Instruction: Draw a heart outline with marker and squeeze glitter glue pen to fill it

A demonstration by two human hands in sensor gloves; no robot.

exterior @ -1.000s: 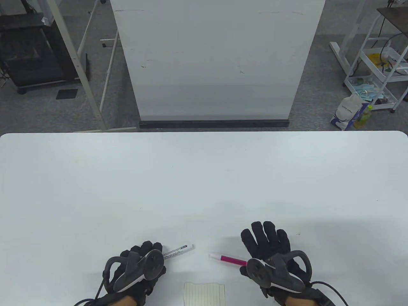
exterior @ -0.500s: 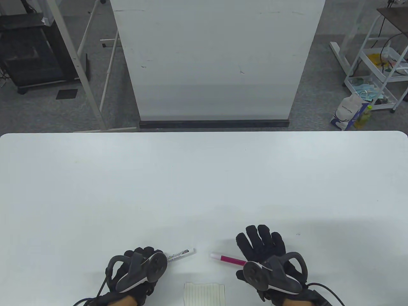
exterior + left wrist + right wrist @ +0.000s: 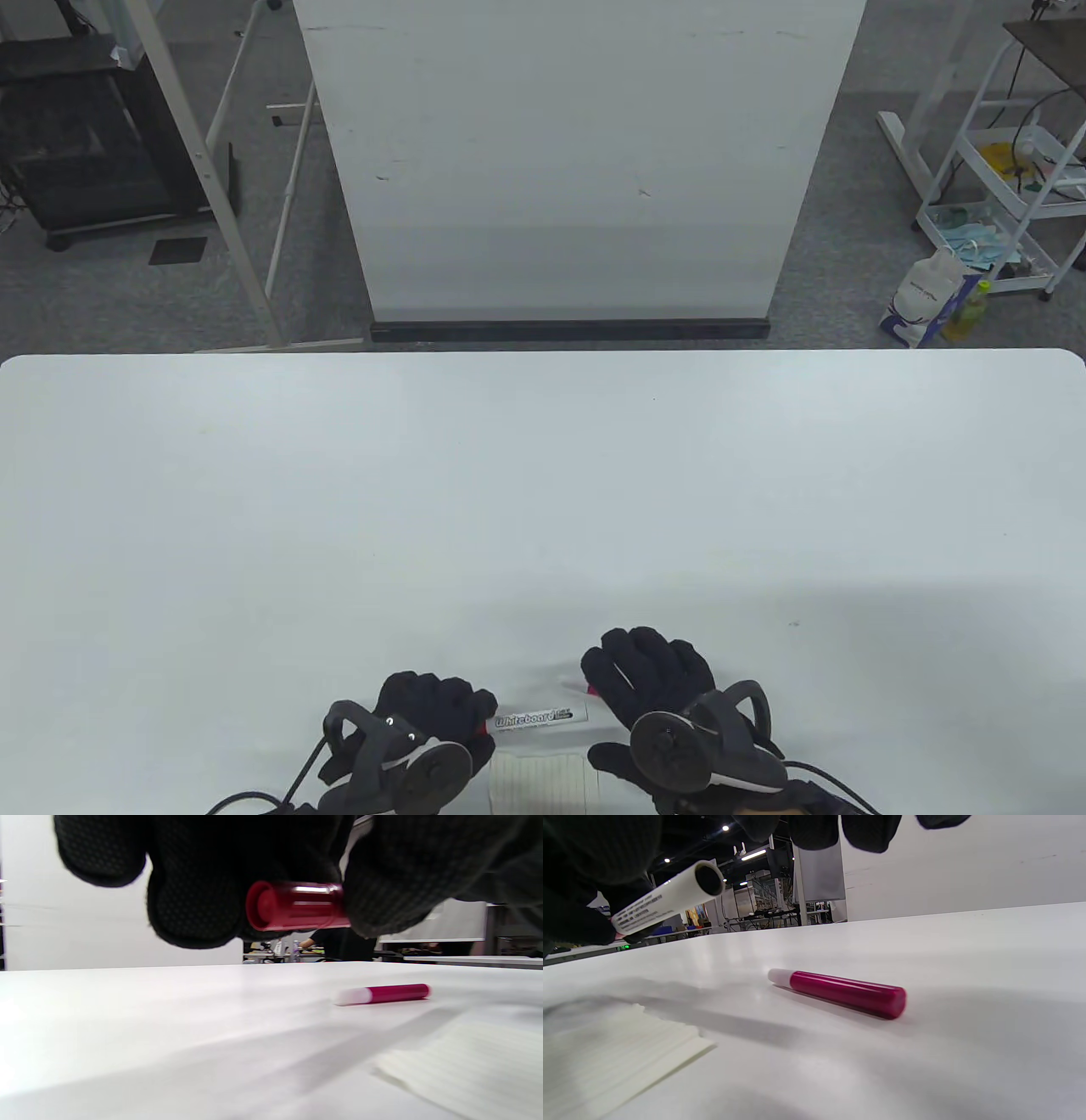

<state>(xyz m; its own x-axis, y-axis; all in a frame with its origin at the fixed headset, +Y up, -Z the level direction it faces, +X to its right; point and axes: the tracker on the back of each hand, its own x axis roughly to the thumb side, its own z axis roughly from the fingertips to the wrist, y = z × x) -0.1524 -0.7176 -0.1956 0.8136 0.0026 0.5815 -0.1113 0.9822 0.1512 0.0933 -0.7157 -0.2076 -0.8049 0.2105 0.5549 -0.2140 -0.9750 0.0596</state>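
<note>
My left hand grips a white whiteboard marker by its red cap and holds it off the table, barrel pointing right. The magenta glitter glue pen with a white cap lies flat on the table. In the table view my right hand covers most of the glue pen. Its fingers hang above the pen without touching it and hold nothing. A small lined paper pad lies between the hands at the near edge, below the marker.
The white table stretches wide beyond the hands. A tall white board stands behind its far edge. A wire cart and bags sit on the floor at the far right.
My left hand picked the marker up from the table and carried it right, over the paper pad. My right hand slid left and back, now covering the glitter glue pen.
</note>
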